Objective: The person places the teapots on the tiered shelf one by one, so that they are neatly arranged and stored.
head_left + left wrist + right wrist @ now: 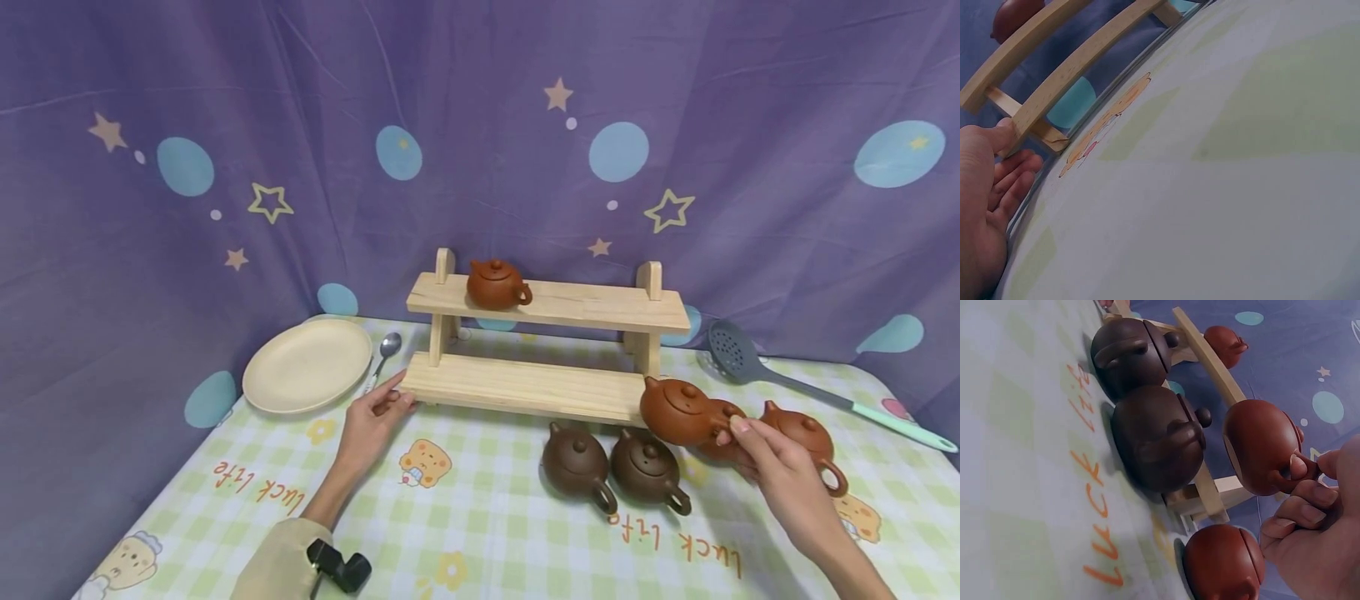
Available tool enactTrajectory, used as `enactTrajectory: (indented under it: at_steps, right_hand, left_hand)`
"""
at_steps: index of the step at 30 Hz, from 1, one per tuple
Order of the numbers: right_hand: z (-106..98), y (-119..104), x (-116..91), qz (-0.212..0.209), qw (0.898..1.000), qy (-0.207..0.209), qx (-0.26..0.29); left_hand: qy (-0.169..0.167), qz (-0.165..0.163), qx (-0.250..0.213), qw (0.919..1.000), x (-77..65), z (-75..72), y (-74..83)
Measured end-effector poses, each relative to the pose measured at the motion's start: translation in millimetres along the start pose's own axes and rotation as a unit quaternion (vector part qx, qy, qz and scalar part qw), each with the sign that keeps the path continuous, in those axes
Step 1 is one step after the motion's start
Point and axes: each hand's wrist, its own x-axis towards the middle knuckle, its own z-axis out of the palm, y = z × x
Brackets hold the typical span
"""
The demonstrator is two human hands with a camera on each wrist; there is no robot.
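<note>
A reddish-brown clay teapot (pixel 672 412) hangs in the air at the right end of the wooden two-tier shelf (pixel 525 383). My right hand (pixel 787 475) pinches it by its handle, clearly seen in the right wrist view (pixel 1266 447). With thumb above and fingers below, my left hand (pixel 375 421) grips the left end of the lower board (pixel 1041 103). On the upper board, toward the left, sits another reddish teapot (pixel 495 286). Two dark brown teapots (pixel 574 460) (pixel 645 467) stand on the cloth before the shelf. Another reddish teapot (pixel 802 433) stands behind my right hand; one more is partly hidden beneath the held one.
A cream plate (pixel 307 367) and a spoon (pixel 387 346) lie left of the shelf. At the right, a grey slotted skimmer (pixel 738 354) with a mint handle lies across the checked tablecloth (pixel 495 517). A purple curtain (pixel 480 100) hangs close behind the shelf.
</note>
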Motion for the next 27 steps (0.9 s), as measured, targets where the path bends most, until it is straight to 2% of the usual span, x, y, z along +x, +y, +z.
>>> enactTrajectory:
  at_steps: [5, 9, 18, 27]
  right_hand:
    - [3, -4, 8, 0.003, 0.997, -0.016, 0.073]
    - [9, -7, 14, -0.013, 0.995, -0.014, 0.098]
    - [18, -16, 23, -0.042, 0.999, -0.007, 0.011]
    - [24, -23, 33, -0.064, 0.997, -0.016, 0.026]
  left_hand:
    - [-0.005, -0.008, -0.004, 1.0, 0.0, -0.7, 0.2]
    - [-0.003, -0.01, -0.003, 0.9999, -0.2, -1.1, -0.2]
    - [-0.001, -0.01, -0.005, 0.9999, 0.2, -0.8, -1.6]
    - [0.0, -0.014, -0.004, 0.9999, -0.4, -0.8, -0.6]
